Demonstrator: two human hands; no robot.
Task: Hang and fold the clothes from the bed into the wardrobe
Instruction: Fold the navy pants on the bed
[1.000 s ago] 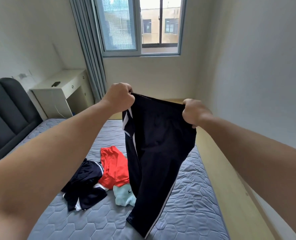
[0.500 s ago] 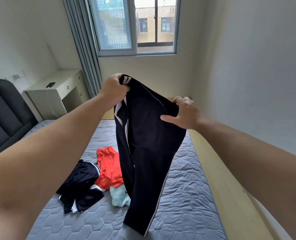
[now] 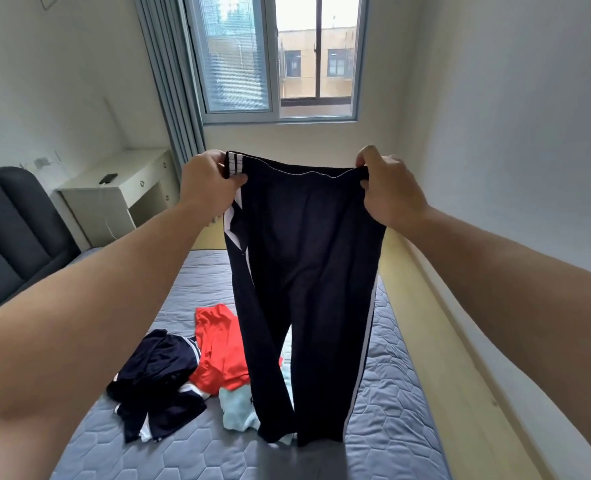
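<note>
Both hands, left hand (image 3: 208, 183) and right hand (image 3: 389, 190), pinch the black trousers (image 3: 304, 271) waistband corners, spreading them above the bed (image 3: 391, 393) for folding

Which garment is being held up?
The black striped track trousers, held by the waistband in the left hand and right hand; the orange garment, navy garment and mint garment lie on the mattress.

A home bedroom: bed (image 3: 197, 445) with padded headboard (image 3: 13, 223), bedside desk (image 3: 114, 195), curtained window (image 3: 276, 60).
</note>
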